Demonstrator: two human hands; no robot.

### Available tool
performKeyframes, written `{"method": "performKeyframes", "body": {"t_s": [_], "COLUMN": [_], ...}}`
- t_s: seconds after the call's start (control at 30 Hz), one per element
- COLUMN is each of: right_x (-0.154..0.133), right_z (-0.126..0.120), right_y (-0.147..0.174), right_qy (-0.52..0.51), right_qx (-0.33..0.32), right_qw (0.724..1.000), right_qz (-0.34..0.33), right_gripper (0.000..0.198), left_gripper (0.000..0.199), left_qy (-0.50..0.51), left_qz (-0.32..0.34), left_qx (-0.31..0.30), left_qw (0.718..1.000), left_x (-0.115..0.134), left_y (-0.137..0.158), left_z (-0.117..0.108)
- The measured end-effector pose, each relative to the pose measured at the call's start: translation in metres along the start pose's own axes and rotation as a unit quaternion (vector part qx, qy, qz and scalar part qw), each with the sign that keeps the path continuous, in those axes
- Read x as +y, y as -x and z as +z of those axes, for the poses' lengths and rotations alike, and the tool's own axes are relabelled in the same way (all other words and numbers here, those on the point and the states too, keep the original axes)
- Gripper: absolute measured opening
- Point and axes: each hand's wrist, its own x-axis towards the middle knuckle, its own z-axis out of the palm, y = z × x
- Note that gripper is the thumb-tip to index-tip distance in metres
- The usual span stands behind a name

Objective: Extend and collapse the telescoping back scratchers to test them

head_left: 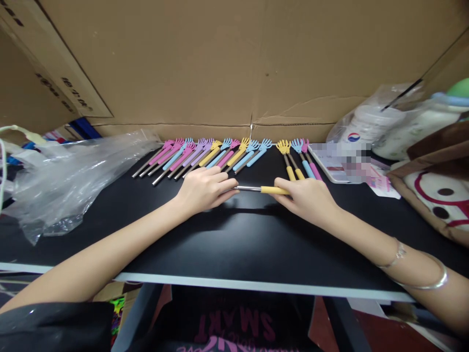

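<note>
While the left hand curls its fingers around the metal side and the right hand grips the yellow handle, the rod runs left to right between them at mid-frame.

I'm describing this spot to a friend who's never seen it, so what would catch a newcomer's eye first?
Probably the row of bright, claw-headed sticks toward the back of the black tabletop, with a smaller group to its right. In front of them, the left hand and right hand hold a yellow-handled rod between them. A crumpled clear plastic bag spreads across the left side.
</note>
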Motion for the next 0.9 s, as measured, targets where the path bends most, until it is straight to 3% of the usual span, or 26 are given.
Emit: {"method": "performKeyframes", "body": {"t_s": [0.27,0.9], "right_x": [0.01,0.015], "right_z": [-0.006,-0.01], "right_y": [-0.001,-0.002], "right_qy": [0.056,0.101], "right_qx": [0.052,0.063], "right_qw": [0.997,0.993], "right_qz": [0.0,0.027], "right_gripper": [0.031,0.025], "left_gripper": [0.023,0.034], "left_qy": [-0.01,-0.012], "left_qz": [-0.001,-0.096], "left_qx": [-0.026,-0.16], "left_qw": [1.0,0.982], "left_x": [-0.005,-0.006], "left_y": [-0.001,0.001], "left_z": [0.002,-0.001]}}
